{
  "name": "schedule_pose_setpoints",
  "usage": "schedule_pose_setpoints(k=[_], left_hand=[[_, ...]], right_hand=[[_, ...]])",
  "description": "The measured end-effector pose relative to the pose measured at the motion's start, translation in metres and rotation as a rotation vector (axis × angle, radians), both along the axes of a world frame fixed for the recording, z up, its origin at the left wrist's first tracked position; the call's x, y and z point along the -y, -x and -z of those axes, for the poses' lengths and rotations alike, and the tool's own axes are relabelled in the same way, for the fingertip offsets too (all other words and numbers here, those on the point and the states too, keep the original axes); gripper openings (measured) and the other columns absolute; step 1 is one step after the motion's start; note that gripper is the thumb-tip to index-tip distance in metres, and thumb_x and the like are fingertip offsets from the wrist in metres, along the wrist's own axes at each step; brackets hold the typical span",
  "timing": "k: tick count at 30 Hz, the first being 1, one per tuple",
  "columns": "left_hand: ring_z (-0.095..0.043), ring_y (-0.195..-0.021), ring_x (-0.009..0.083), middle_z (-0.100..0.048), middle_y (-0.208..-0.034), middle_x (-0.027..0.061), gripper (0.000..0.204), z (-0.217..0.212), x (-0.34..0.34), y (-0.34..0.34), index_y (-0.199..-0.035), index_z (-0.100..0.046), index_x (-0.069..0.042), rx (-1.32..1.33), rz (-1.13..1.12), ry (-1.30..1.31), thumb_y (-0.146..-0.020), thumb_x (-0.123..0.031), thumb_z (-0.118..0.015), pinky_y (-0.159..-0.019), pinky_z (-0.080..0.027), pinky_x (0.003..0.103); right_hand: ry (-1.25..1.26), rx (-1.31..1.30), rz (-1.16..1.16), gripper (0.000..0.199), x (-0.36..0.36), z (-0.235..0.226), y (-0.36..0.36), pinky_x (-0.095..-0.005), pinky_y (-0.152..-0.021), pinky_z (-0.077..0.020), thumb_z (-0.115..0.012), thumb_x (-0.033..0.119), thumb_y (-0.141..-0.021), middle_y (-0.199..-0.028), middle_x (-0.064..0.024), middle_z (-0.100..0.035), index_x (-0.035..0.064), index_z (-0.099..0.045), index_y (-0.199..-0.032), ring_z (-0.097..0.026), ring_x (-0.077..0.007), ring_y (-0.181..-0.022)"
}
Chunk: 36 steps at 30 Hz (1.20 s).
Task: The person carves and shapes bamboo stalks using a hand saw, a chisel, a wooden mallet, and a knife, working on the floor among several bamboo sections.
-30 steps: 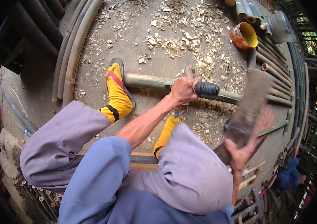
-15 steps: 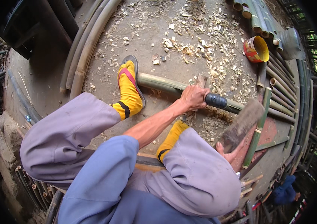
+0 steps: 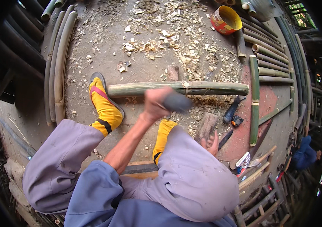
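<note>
A green bamboo pole (image 3: 214, 88) lies across the ground in front of me, its left end against my sandalled foot (image 3: 104, 98) in a yellow sock. A wooden block (image 3: 172, 73) touches its far side. My left hand (image 3: 156, 101) is closed round a tool with a thick black handle (image 3: 178, 102), blurred by motion, over the pole's near side; its other end is hidden. Beyond my right knee, my right hand (image 3: 210, 143) is closed on the near end of a rough, worn wooden block (image 3: 207, 126). My knee covers that forearm.
A dark power drill (image 3: 233, 113) and a dark blade (image 3: 225, 139) lie near my right hand. An upright-lying bamboo length (image 3: 254, 100) is further right, beside several stacked poles (image 3: 271, 56). Behind the pole stands a red-yellow bucket (image 3: 226, 20). Wood chips (image 3: 161, 36) litter the ground.
My left hand has pulled back leftward with the black-handled tool. My right hand has lowered the wooden block toward my knee. The view has shifted right, bringing the drill into sight.
</note>
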State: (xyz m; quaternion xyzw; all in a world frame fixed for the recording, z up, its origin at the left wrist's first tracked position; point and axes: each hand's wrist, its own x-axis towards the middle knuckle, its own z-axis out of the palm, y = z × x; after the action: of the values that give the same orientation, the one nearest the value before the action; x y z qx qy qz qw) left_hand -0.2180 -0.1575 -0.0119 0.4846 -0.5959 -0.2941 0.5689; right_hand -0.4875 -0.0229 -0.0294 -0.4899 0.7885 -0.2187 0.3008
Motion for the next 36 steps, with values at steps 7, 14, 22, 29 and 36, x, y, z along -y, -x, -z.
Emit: schedule_pose_setpoints(k=[7,14,22,29,36], left_hand=[[-0.057,-0.065,0.0214,-0.052,-0.063,0.0008,0.032,-0.007,-0.004,0.052,-0.077,-0.053,-0.011,0.698,0.621,-0.042,-0.050,-0.013,-0.068,-0.059,-0.041,0.036],[-0.046,-0.113,0.0305,-0.048,-0.120,0.0141,0.071,-0.012,0.001,0.047,-0.125,-0.044,-0.004,0.580,0.695,-0.112,-0.057,-0.007,-0.065,-0.091,-0.038,0.045],[-0.049,-0.106,0.0333,-0.056,-0.107,0.0164,0.033,0.025,0.057,0.083,-0.103,-0.055,0.003,0.877,0.312,-0.366,-0.071,-0.003,-0.057,-0.088,-0.042,0.043],[-0.058,-0.084,0.0369,-0.058,-0.088,0.0185,0.016,0.044,0.078,0.083,-0.088,-0.054,0.002,0.763,0.283,-0.323,-0.073,0.000,-0.052,-0.072,-0.048,0.045],[-0.060,-0.080,0.0401,-0.057,-0.090,0.0216,0.021,0.043,0.084,0.078,-0.094,-0.052,0.004,0.641,0.402,-0.461,-0.074,-0.001,-0.051,-0.066,-0.050,0.046]], right_hand=[[-0.492,1.217,0.057,0.055,0.077,-0.070,0.001,-0.0349,-0.052,-0.0585,-0.053,0.037,-0.090,-0.094,-0.0169,-0.060,-0.0093,-0.048,-0.119,-0.065,-0.0242,-0.071],[-0.419,0.908,-0.151,0.036,0.054,-0.030,-0.042,-0.0253,-0.042,-0.0443,-0.061,0.015,-0.073,-0.069,-0.0099,-0.056,0.0005,-0.044,-0.101,-0.054,-0.0143,-0.049],[-0.158,0.393,-0.187,0.046,0.027,0.000,-0.083,-0.0367,-0.067,-0.0470,-0.063,0.011,-0.067,-0.080,-0.0172,-0.058,0.0024,-0.049,-0.110,-0.059,-0.0288,-0.071],[-0.029,0.316,-0.182,0.045,0.027,0.003,-0.096,-0.0378,-0.076,-0.0493,-0.068,0.013,-0.077,-0.096,-0.0199,-0.063,0.0042,-0.052,-0.118,-0.065,-0.0326,-0.088],[-0.193,0.336,-0.232,0.048,0.047,-0.008,-0.116,-0.0383,-0.075,-0.0493,-0.069,0.016,-0.078,-0.095,-0.0189,-0.063,0.0041,-0.049,-0.121,-0.064,-0.0345,-0.086]])
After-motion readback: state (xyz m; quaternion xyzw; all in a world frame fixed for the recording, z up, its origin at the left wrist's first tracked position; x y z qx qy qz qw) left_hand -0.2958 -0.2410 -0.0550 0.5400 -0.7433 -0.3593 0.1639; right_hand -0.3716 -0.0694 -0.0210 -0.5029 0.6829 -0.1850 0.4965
